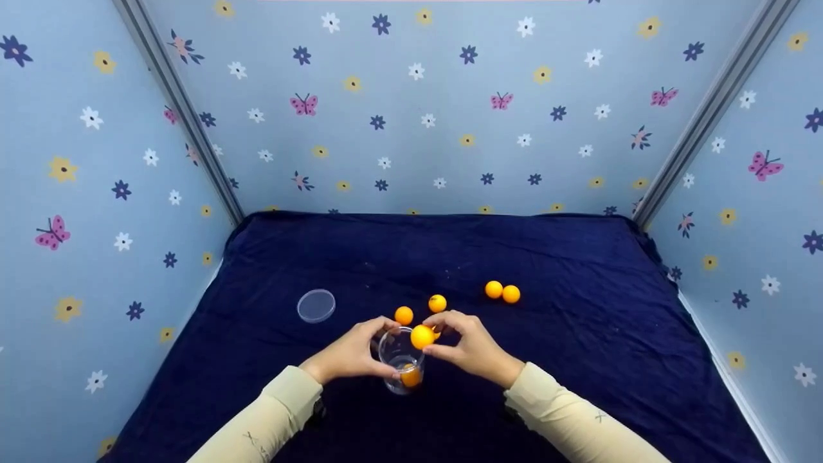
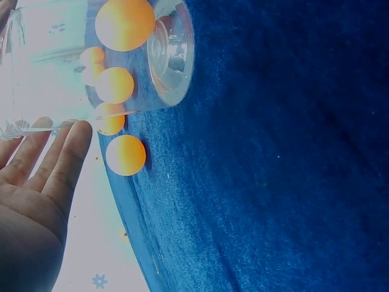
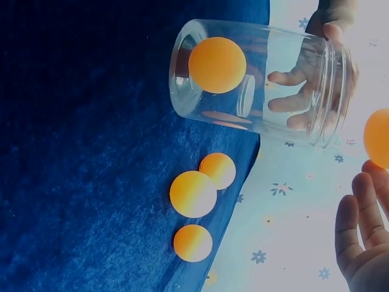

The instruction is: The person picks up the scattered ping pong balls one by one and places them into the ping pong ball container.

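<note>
the left hand at eight o'clock grips a clear jar at ten, an orange ball inside at eleven, another ball at nine on blue cloth.

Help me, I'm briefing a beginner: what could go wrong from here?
The ball pinched by the right hand could slip and miss the jar. The jar, held near its top by the left hand alone, might tip if bumped. A loose ball just beyond it could roll away if nudged.
</note>
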`<state>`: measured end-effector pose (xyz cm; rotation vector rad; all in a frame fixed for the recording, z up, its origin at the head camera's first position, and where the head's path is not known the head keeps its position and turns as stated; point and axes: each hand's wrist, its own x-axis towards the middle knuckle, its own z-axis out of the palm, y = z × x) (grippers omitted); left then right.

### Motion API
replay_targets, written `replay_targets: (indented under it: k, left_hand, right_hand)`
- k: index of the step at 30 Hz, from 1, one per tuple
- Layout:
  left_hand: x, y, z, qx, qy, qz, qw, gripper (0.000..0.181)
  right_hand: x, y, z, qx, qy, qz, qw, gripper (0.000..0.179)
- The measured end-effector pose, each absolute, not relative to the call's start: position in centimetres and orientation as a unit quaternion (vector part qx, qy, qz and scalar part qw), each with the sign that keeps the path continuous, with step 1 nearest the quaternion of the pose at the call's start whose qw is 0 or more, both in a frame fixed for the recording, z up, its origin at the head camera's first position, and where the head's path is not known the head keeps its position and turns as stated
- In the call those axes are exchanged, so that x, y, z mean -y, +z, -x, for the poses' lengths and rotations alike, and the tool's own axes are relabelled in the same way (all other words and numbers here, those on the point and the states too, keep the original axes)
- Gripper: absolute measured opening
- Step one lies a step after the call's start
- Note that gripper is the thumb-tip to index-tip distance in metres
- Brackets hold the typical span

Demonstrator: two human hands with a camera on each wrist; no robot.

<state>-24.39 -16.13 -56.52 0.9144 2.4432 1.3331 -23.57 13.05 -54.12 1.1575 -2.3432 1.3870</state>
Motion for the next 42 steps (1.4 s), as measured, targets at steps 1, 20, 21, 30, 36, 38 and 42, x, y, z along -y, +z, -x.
replay_targets:
  k: [1,20,21,30,36,38,42]
  left_hand:
    - [16.2,-56.5,24.4,-0.83,0.452,-0.311,0.105,0.081]
    - [16.1,-56.6,24.4,-0.828,0.456,-0.307,0.108,0.075]
    - [16.1,-56.6,24.4,-0.828,0.455,-0.308,0.108,0.074]
    - [16.1,-56.7,24.4,-0.833,0.447,-0.31,0.098,0.075]
    - [16.1,-56.6,24.3,-0.831,0.452,-0.309,0.103,0.073]
    - [16.1,-56.6,24.3,-0.831,0.452,-0.308,0.104,0.073]
    - [16.1,-56.7,24.3,-0.831,0.452,-0.309,0.101,0.074]
  right_hand:
    - [-13.0,-54.1,23.6,0.789,0.466,-0.389,0.09,0.035]
    - [-11.9,-54.7,23.4,0.801,0.432,-0.404,0.096,0.033]
    - [-11.9,-54.8,23.4,0.8,0.43,-0.406,0.097,0.033]
    - [-11.8,-55.0,23.5,0.806,0.414,-0.412,0.095,0.021]
    - [-11.9,-55.1,23.8,0.808,0.418,-0.403,0.097,0.02]
    - [-12.1,-55.1,24.0,0.804,0.425,-0.401,0.108,0.021]
    - [-12.6,-55.2,24.5,0.797,0.43,-0.4,0.138,0.022]
